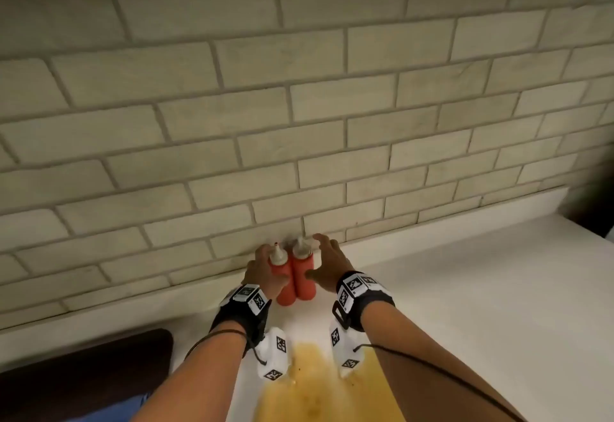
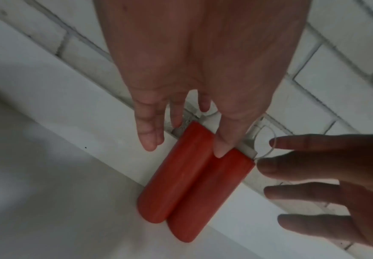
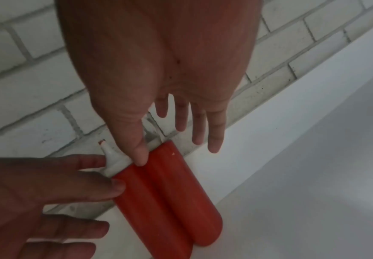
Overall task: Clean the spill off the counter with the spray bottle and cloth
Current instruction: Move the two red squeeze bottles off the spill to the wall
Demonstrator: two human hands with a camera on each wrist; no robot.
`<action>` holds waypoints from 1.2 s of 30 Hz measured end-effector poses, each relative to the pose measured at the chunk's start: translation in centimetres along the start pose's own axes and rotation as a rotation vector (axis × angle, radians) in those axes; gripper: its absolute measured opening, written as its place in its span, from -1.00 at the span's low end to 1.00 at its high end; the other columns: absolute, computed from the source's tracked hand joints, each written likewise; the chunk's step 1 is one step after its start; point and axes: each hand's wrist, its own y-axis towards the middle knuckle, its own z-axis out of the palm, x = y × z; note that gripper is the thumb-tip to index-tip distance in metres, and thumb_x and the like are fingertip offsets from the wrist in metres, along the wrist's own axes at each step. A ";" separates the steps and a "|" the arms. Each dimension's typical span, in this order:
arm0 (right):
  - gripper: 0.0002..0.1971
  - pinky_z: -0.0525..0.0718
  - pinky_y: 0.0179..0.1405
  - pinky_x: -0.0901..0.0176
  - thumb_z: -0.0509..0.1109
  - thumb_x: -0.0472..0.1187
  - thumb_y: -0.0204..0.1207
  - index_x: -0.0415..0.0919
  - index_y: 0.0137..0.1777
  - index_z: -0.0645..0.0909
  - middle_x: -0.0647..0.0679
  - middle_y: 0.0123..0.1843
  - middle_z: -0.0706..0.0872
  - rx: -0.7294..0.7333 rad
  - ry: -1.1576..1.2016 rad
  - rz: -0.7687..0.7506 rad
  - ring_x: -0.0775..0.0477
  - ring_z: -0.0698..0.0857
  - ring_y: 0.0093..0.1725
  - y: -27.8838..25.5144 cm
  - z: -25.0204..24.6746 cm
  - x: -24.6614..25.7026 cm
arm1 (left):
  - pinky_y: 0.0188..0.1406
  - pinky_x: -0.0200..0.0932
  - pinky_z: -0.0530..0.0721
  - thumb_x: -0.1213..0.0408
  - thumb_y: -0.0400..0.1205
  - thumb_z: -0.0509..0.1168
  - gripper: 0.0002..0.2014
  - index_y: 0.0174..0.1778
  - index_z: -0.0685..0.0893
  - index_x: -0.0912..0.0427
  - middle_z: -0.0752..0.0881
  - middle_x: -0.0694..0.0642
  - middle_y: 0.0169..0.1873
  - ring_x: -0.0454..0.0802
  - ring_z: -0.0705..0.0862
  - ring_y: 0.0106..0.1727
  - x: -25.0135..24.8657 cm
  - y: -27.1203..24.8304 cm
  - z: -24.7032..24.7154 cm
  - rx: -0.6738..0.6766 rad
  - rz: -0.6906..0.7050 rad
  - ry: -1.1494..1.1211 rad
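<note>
A yellow spill (image 1: 329,385) spreads over the white counter (image 1: 465,288) between my forearms. Two red squeeze bottles with pale nozzle caps stand upright side by side against the brick wall. My left hand (image 1: 265,269) flanks the left bottle (image 1: 287,292), thumb resting on its front and straight fingers beside it. My right hand (image 1: 327,264) flanks the right bottle (image 1: 304,278), thumb touching near its cap and fingers spread clear of it. The wrist views show the same left bottle (image 3: 148,210) and right bottle (image 2: 214,196) touching each other. No spray bottle or cloth is in any view.
The tiled brick wall (image 1: 299,89) rises directly behind the bottles. A dark brown object (image 1: 83,371) lies at the counter's lower left with something blue (image 1: 116,408) in front of it. White counter stretches away to the right.
</note>
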 end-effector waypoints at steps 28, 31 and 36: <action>-0.39 0.65 0.01 0.09 0.59 -0.20 0.34 0.33 0.18 0.34 0.19 0.03 0.72 -0.227 0.195 -0.128 0.09 0.71 0.01 -4.6 1.2 -2.7 | 0.31 0.11 0.65 0.20 0.55 0.43 -0.31 0.53 0.25 -0.25 0.64 0.01 0.37 0.06 0.67 0.32 -0.1 -6.1 -2.9 0.004 0.276 -0.063; -0.38 0.67 0.04 0.21 0.58 -0.21 0.39 0.43 0.20 0.35 0.25 0.07 0.72 -0.296 0.247 -0.200 0.29 0.69 0.04 -8.2 -0.7 -2.3 | 0.29 0.11 0.68 0.18 0.56 0.44 -0.33 0.45 0.23 -0.36 0.65 -0.05 0.32 0.00 0.68 0.27 -1.5 -9.4 -4.4 0.012 0.328 -0.159; -0.36 0.63 0.14 0.35 0.62 -0.19 0.43 0.26 0.39 0.40 0.24 0.22 0.68 -0.286 0.365 -0.239 0.28 0.64 0.22 -16.0 -4.2 -1.9 | 0.29 0.03 0.69 0.14 0.61 0.44 -0.38 0.44 0.27 -0.44 0.66 -0.08 0.31 -0.15 0.71 0.21 -3.6 -16.2 -5.4 0.063 0.448 -0.275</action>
